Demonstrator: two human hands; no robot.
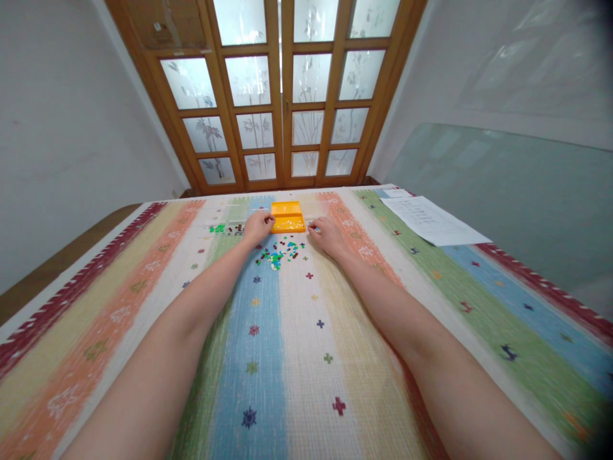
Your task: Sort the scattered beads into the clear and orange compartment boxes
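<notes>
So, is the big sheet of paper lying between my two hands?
No, the big sheet of paper lies to the right of the right hand, while the orange box sits between the hands.

The striped cloth carries 1 open orange box; just nearer, a mixed pile of tiny pieces; left of the box, 2 groups, green bits and dark-red bits; far right, paper.

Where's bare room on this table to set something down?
On the cloth between the left arm and right arm, nearer than the loose pieces; also between the right hand and paper. Crowded: around the box, by the loose pieces and left hand.
</notes>
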